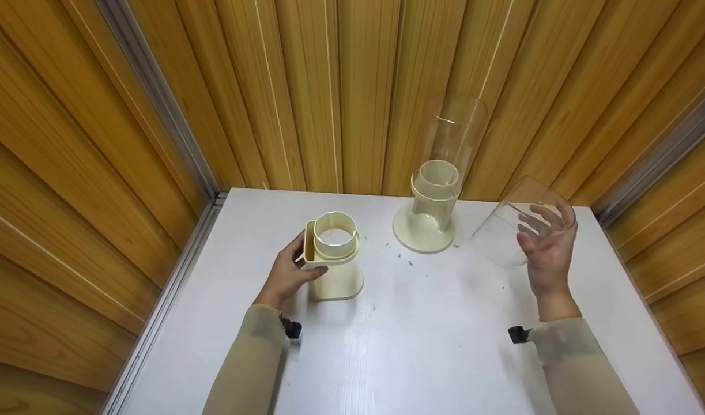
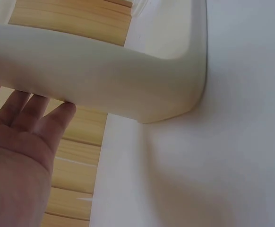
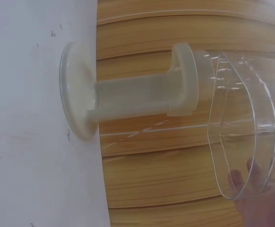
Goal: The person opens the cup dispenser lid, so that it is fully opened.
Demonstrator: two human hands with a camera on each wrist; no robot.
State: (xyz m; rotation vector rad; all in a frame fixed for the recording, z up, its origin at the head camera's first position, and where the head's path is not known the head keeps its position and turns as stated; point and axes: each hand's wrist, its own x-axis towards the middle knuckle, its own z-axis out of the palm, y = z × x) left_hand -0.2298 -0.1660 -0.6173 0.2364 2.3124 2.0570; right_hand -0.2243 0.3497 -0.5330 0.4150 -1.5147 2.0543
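On the left of the table stands a cream plastic stand (image 1: pixel 336 280) with a round ring and a side pocket at its top. My left hand (image 1: pixel 286 274) grips its upper part from the left, thumb in front and fingers behind; the left wrist view shows fingertips against the cream wall (image 2: pixel 95 75). My right hand (image 1: pixel 551 265) holds a clear plastic cylinder (image 1: pixel 499 230), tilted, above the right side of the table. In the right wrist view, the cylinder's open rim (image 3: pixel 251 142) has one flattened side, and fingers show through its wall.
A second cream stand (image 1: pixel 424 233) on a round base stands at the back, between the hands, with another clear cylinder (image 1: pixel 456 132) upright on its top. Small dark specks lie on the white table (image 1: pixel 387 346) nearby. Wood-look panels (image 1: pixel 364 86) rise behind and on both sides.
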